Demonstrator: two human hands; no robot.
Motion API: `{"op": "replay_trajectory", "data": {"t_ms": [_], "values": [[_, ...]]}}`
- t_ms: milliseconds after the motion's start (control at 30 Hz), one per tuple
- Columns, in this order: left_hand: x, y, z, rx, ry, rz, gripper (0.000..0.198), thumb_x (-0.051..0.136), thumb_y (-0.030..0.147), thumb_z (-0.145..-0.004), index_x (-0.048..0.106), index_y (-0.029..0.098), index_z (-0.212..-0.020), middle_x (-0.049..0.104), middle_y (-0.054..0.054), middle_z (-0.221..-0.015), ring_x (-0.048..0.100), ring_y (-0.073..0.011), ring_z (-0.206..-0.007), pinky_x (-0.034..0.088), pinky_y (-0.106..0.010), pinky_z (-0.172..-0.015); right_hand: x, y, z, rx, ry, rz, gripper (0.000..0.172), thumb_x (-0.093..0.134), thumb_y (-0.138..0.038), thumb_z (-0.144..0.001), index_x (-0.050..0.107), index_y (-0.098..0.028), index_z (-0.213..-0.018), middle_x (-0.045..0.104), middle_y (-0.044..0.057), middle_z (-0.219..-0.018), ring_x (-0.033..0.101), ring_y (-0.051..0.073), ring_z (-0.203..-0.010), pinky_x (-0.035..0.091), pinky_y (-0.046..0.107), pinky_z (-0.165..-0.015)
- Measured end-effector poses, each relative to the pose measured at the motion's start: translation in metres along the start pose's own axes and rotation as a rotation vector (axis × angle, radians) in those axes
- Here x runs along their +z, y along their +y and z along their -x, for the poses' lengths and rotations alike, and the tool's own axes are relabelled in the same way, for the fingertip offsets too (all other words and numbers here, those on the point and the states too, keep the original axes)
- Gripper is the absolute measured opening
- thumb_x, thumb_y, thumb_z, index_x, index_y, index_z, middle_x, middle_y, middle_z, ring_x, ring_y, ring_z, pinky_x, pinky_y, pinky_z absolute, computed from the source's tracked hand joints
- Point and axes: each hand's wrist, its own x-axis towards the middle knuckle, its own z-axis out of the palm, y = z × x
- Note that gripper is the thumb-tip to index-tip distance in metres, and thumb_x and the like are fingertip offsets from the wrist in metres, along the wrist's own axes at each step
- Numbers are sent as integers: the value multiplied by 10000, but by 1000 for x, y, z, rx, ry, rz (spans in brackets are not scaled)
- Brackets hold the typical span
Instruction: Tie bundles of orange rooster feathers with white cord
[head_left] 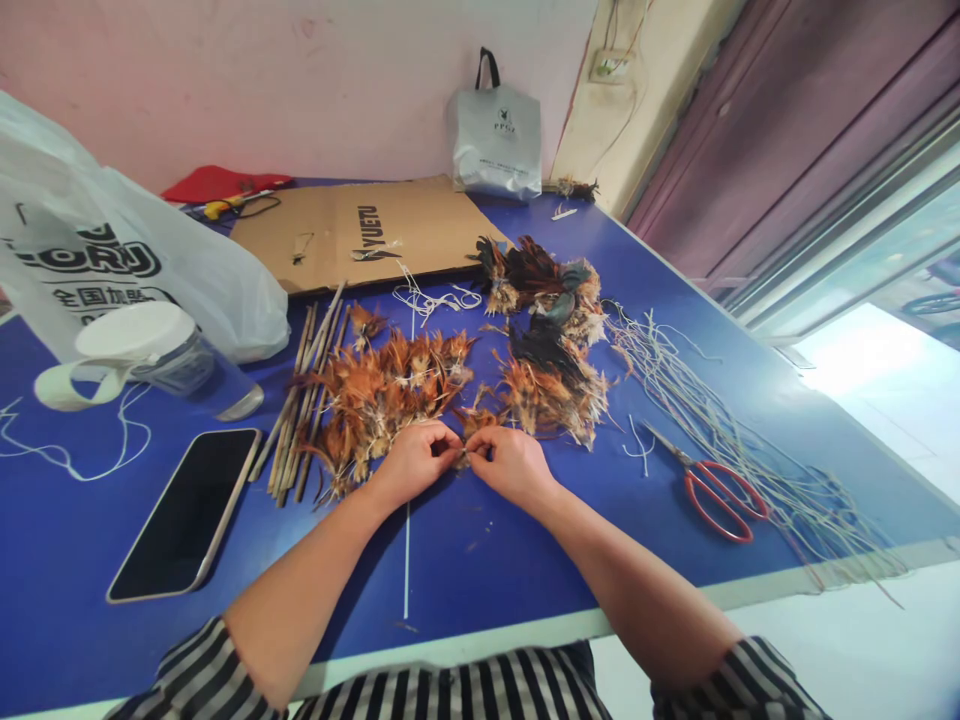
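Observation:
Both hands meet near the middle of the blue table, fingertips pinched close together. My left hand (pixel 421 458) and my right hand (pixel 510 462) are closed on the base of a small brown feather bunch (pixel 477 418) that points away from me. Whether a string runs between the fingertips is too small to tell. Just left of my left hand lies a spread of orange-brown feather bunches (pixel 390 385). Beyond my right hand is a heap of brown and black feathers (pixel 555 385), with darker bundles (pixel 544 275) behind it. A white string (pixel 407 565) runs along the table below my left hand.
Red-handled scissors (pixel 724 495) and long loose strings (pixel 720 420) lie to the right. On the left are thin sticks (pixel 300 410), a phone (pixel 187 512), a lidded plastic cup (pixel 165 350) and a white bag (pixel 195 260). Cardboard (pixel 315 235) and a silver bag (pixel 496 145) stand behind.

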Motion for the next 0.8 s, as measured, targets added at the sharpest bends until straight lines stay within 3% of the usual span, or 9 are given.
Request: {"op": "replay_trajectory", "data": {"t_ms": [600, 800], "values": [[-3, 6, 2, -29, -36, 16, 53, 590, 183, -723, 628, 146, -728, 603, -14, -682, 532, -111, -606, 404, -213, -583, -3, -3, 2, 31, 15, -15, 59, 590, -257, -683, 632, -223, -708, 618, -42, -634, 505, 86, -551, 310, 198, -533], [0, 3, 2, 34, -30, -27, 77, 573, 184, -750, 643, 160, -728, 614, -13, -690, 538, -120, -644, 393, -228, -612, -2, -2, 3, 32, 22, -9, 74, 588, -284, -698, 633, -225, -704, 618, -43, -631, 515, 86, -558, 318, 196, -542]]}}
